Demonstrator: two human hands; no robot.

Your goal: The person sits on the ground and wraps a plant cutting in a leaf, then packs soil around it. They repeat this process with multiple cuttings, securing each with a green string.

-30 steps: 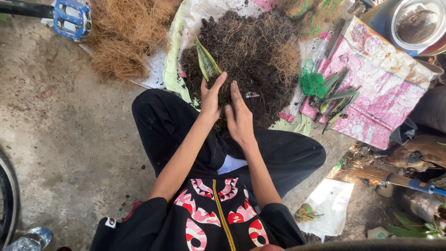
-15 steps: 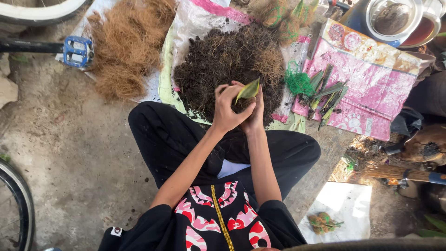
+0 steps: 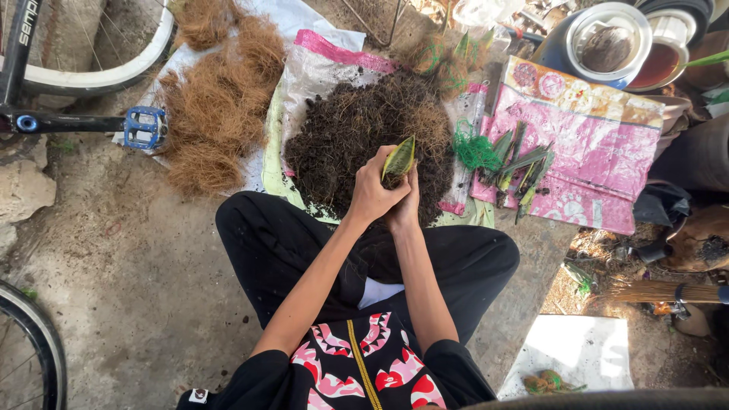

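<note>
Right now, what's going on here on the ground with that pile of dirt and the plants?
A person sits cross-legged on the concrete, both hands together in front of a heap of dark, rooty soil on a plastic sack. The left hand and right hand cup a small green leaf cutting, which points upward between them. More green cuttings lie on a pink sheet to the right, next to a tuft of green netting. A mound of brown coconut fibre sits to the left, near a bicycle pedal.
</note>
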